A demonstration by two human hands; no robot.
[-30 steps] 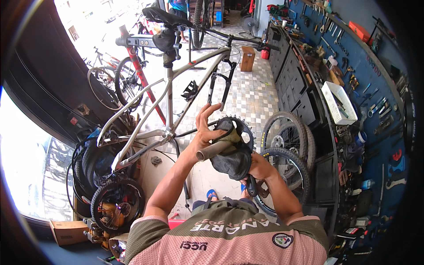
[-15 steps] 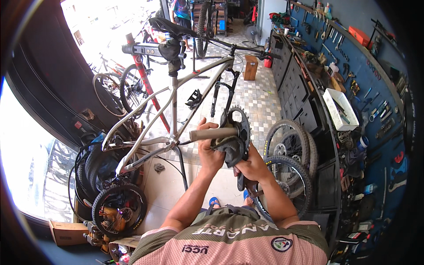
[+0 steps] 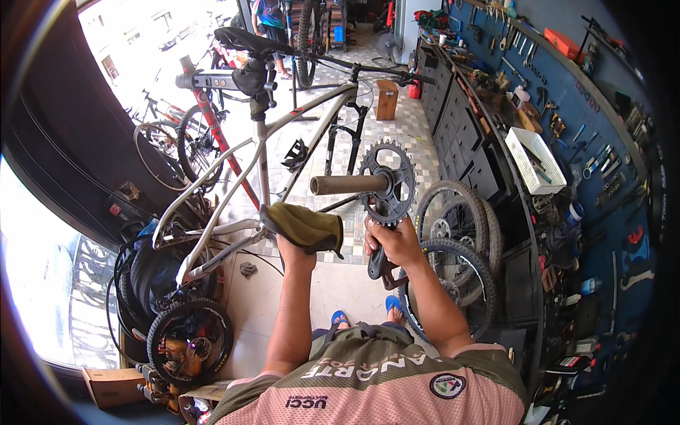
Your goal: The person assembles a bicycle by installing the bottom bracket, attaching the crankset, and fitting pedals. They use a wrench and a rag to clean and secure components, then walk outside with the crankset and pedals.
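My right hand (image 3: 397, 242) grips a bicycle crankset by its dark crank arm (image 3: 377, 263), fingers wrapped just below the black chainring (image 3: 406, 180). The crankset's grey hollow spindle (image 3: 347, 185) points left, and a pedal hangs at the arm's lower end. In my left hand (image 3: 296, 256) is an olive cloth (image 3: 304, 228), draped over the fingers and hiding most of them. Cloth and spindle are apart. Beyond the hands, a pale bicycle frame (image 3: 312, 108) with fork, saddle and handlebar is held by a repair stand (image 3: 216, 79).
Several mountain-bike wheels (image 3: 453, 248) lean at the right beside black drawers (image 3: 460, 131). A white basket (image 3: 535, 166) sits on the bench below a blue tool wall. Tyres and a wheel (image 3: 190, 340) stand at left. A person (image 3: 271, 25) is at the back.
My left hand with the cloth has come off the crankset and moved down left, baring the spindle and chainring. My right hand still holds the crank arm. The view has shifted slightly.
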